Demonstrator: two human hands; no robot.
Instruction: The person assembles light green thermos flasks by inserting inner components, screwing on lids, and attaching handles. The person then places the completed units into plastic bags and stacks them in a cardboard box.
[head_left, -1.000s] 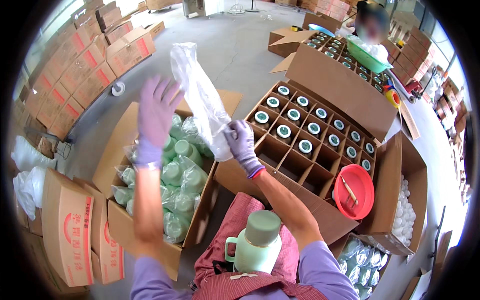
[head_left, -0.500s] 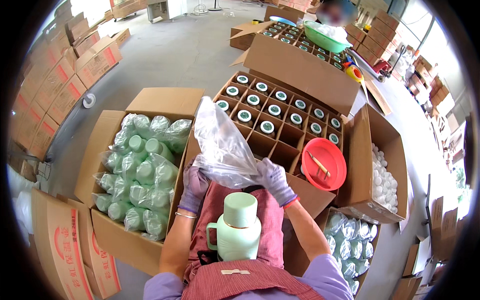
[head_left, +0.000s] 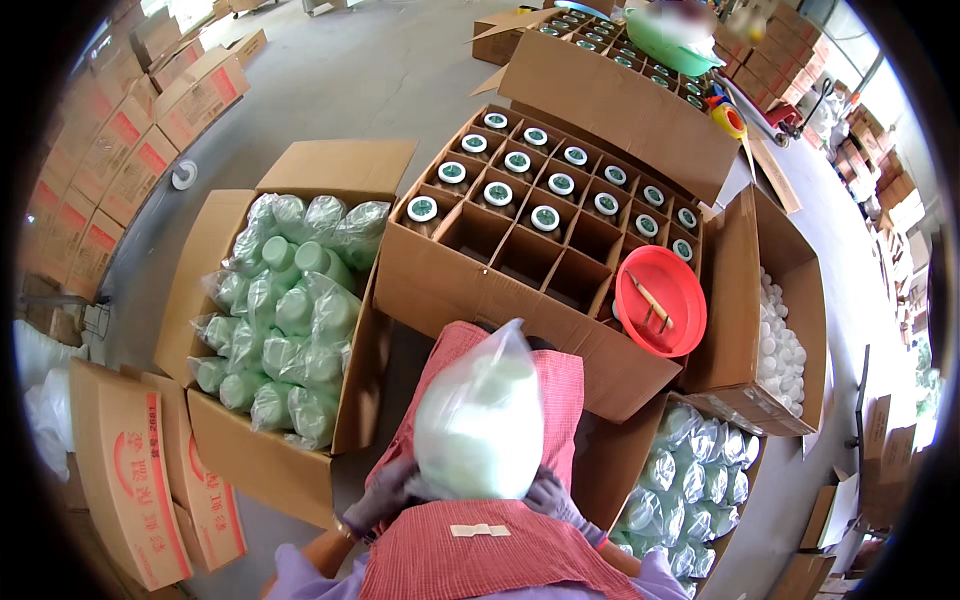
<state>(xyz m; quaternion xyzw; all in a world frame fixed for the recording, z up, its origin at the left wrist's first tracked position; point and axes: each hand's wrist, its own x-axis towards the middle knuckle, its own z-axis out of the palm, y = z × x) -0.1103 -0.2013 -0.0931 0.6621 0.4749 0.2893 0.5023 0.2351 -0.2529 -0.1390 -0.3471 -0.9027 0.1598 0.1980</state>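
With left hand [head_left: 382,497] and right hand [head_left: 553,500] low at both sides of the clear plastic bag [head_left: 508,352], put over the pale green flask [head_left: 476,450] on the lap [head_left: 560,395]. Impossible to tell, through blur, whether clamping fingers on the film or only touching. Just ahead, the partitioned carton [head_left: 470,297].

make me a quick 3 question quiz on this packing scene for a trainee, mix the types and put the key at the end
1. True or false: the left hand and the right hand are on opposite sides of the bagged pale green item.
2. What lies in the red bowl?
3. Where does the carton of small white pieces stand relative to the divided carton, as the wearer sees it?
a) left
b) right
c) behind

Key:
1. True
2. A tool with a pale handle
3. b
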